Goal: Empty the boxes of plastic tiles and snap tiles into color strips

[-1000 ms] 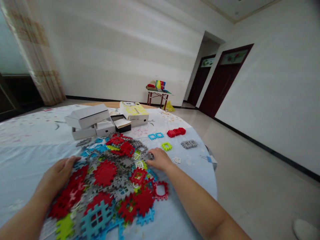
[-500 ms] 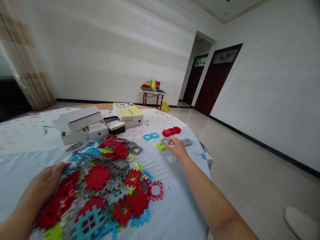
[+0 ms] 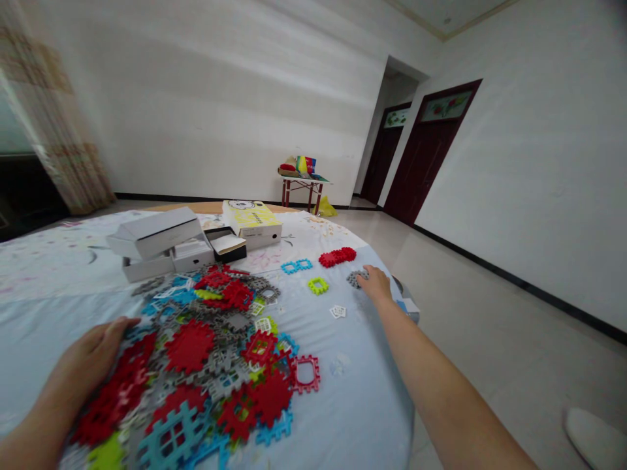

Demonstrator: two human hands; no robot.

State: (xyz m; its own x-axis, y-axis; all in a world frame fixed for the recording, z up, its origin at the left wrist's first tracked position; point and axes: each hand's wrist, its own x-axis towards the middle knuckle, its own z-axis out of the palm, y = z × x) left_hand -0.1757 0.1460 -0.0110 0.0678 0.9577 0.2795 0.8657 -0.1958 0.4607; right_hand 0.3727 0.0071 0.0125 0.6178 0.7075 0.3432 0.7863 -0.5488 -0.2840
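Note:
My right hand [image 3: 376, 284] is at the table's right side, fingers closed on a grey piece [image 3: 358, 279]. Just behind it lies a row of red pieces [image 3: 337, 256]. Left of that hand are a lime green square [image 3: 318, 285], two joined blue frames [image 3: 296, 266] and a white pentagon piece [image 3: 337, 311]. My left hand [image 3: 93, 352] rests at the left edge of a big pile of toothed plastic pieces [image 3: 190, 346], fingers stretched out, near red pieces [image 3: 122, 385].
White boxes [image 3: 159, 234], a black tray [image 3: 225, 243] and a yellow-and-white box [image 3: 252, 222] stand behind the pile. A blue clip [image 3: 406, 306] sits at the cloth's right edge. Farther back is a small table [image 3: 304, 177].
My right hand has moved right with a grey piece, from beside the lime green square to where the other grey pieces lay. The left hand has hardly moved.

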